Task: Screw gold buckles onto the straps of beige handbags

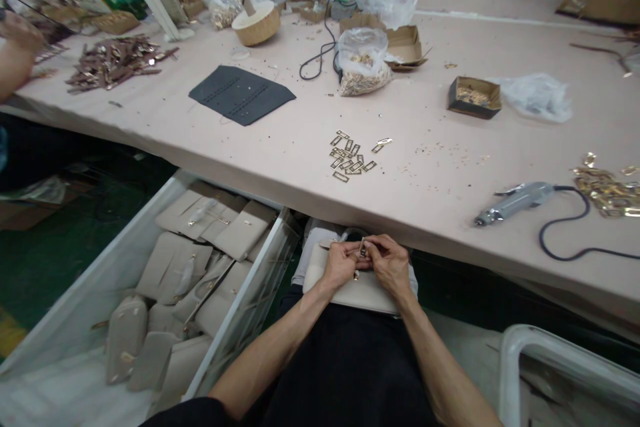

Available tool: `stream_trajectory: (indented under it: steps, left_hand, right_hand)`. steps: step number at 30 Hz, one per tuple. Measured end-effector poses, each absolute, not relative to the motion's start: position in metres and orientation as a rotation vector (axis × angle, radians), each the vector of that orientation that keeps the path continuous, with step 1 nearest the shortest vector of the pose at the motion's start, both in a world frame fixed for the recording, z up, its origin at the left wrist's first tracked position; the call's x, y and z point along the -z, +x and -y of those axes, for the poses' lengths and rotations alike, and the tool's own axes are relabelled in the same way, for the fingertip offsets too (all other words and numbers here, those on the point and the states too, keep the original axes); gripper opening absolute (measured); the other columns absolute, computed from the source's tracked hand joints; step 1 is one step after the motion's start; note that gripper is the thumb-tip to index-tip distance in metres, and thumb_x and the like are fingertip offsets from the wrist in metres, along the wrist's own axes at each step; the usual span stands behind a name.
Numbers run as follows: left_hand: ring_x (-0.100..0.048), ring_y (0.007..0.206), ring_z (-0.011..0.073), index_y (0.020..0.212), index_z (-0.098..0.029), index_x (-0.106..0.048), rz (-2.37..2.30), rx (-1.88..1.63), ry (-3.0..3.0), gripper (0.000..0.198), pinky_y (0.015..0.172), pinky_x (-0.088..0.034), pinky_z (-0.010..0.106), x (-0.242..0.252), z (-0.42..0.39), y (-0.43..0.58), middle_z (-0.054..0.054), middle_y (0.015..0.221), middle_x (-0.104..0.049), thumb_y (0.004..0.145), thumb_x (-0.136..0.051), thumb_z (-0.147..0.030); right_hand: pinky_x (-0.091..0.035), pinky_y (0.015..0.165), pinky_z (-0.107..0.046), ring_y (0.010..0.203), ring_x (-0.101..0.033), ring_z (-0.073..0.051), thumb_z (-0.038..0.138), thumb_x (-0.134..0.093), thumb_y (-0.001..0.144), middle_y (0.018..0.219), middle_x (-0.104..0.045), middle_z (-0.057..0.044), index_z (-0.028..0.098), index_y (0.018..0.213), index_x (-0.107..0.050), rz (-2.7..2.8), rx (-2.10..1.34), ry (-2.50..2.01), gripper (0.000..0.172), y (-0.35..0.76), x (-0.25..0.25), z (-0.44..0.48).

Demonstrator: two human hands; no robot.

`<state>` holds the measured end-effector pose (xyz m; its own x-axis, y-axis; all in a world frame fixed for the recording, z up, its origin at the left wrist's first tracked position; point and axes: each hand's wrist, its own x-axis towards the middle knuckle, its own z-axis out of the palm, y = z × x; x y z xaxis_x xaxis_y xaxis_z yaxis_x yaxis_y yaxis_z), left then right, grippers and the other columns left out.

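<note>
A beige handbag (316, 272) lies across my lap, below the table's front edge. Over it, my left hand (343, 263) and my right hand (391, 263) meet with their fingers closed. Between the fingertips is a small gold-toned metal frame (363, 246), pinched from both sides; fingers cover part of it. Just below them a small metal fitting (356, 275) shows on the bag. On the table ahead lies a loose pile of similar rectangular metal frames (349, 163).
An electric screwdriver (517, 201) with a cord lies at the right, near more gold hardware (607, 188). A crate (250, 297) of beige bags stands at my left. Further back are a box of small parts (474, 99), a dark sheet (243, 95) and another person's hand (20, 37).
</note>
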<state>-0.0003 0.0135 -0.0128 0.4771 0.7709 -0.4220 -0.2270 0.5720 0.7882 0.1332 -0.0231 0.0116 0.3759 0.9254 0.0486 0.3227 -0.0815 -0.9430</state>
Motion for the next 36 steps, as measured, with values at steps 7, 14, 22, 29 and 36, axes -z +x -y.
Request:
stream_trajectory:
  steps: [7, 14, 22, 29, 36]
  left_hand:
    - [-0.077, 0.084, 0.0277, 0.112, -0.008, -0.077, -0.871, -0.69, 0.727, 0.04, 0.082, -0.064, 0.043, 0.014, -0.013, 0.0, 0.014, 0.097, -0.078, 0.078, -0.075, -0.029]
    - [-0.076, 0.087, 0.0274, 0.112, -0.009, -0.077, -0.875, -0.674, 0.783, 0.037, 0.084, -0.064, 0.043, 0.017, -0.012, -0.001, 0.014, 0.098, -0.078, 0.081, -0.072, -0.03]
    - [-0.076, 0.07, 0.0233, 0.108, -0.007, -0.077, -0.979, -0.683, 0.745, 0.033, 0.072, -0.065, 0.036, 0.01, -0.012, 0.001, 0.014, 0.086, -0.077, 0.082, -0.074, -0.027]
    - [-0.077, 0.07, 0.0232, 0.111, -0.008, -0.078, -0.971, -0.665, 0.779, 0.033, 0.074, -0.065, 0.036, 0.004, -0.013, -0.002, 0.012, 0.085, -0.077, 0.083, -0.072, -0.025]
    - [-0.077, 0.072, 0.0241, 0.113, -0.012, -0.078, -0.956, -0.658, 0.832, 0.033, 0.078, -0.064, 0.041, 0.001, -0.011, -0.004, 0.009, 0.085, -0.078, 0.083, -0.069, -0.024]
  right_hand:
    - [-0.052, 0.068, -0.028, 0.076, -0.066, -0.018, 0.034, -0.064, 0.091, 0.091, -0.071, -0.008, 0.019, 0.092, -0.077, 1.125, -0.721, -1.647, 0.02, 0.129, -0.011, 0.021]
    - [-0.053, 0.069, -0.029, 0.077, -0.066, -0.018, 0.033, -0.065, 0.091, 0.09, -0.071, -0.007, 0.019, 0.093, -0.078, 1.101, -0.708, -1.659, 0.02, 0.126, -0.003, 0.023]
    - [-0.055, 0.073, -0.032, 0.088, -0.067, -0.02, 0.031, -0.065, 0.092, 0.098, -0.068, -0.009, 0.021, 0.099, -0.08, 1.212, -0.558, -1.668, 0.02, 0.129, -0.003, 0.026]
    - [-0.054, 0.072, -0.031, 0.084, -0.068, -0.019, 0.029, -0.066, 0.09, 0.094, -0.071, -0.008, 0.021, 0.099, -0.08, 1.222, -0.654, -1.638, 0.019, 0.134, -0.003, 0.025]
    - [-0.053, 0.07, -0.03, 0.081, -0.066, -0.019, 0.03, -0.066, 0.09, 0.09, -0.07, -0.007, 0.02, 0.099, -0.08, 1.246, -0.69, -1.629, 0.02, 0.133, -0.007, 0.025]
